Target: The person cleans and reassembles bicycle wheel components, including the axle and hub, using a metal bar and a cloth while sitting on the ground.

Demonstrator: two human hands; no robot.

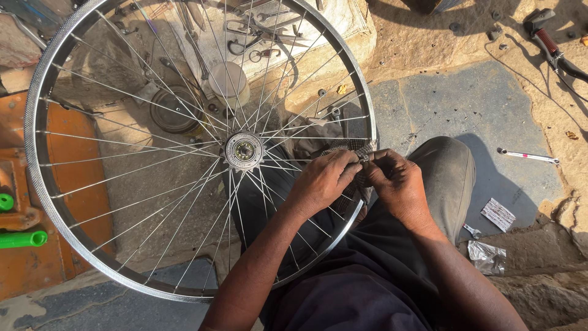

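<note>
At the wheel rim point(365, 116), both hands' fingers point(354, 167) pinch a spoke end, left hand point(318, 182) beside right hand point(398, 184).

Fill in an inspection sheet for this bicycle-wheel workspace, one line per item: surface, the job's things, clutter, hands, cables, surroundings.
Surface: dusty stone ground with a dark slab.
Job's things: spoked bicycle wheel upright against the person's knee; hub at centre.
Clutter: small spanner, foil wrappers, round tin, white cup.
Hands: left hand and right hand pinch together at the rim's right side, over a dark cloth.
Cables: thin black cable runs to a red-gripped handle.
Surroundings: orange board, green grips, tools on a sack.
</note>
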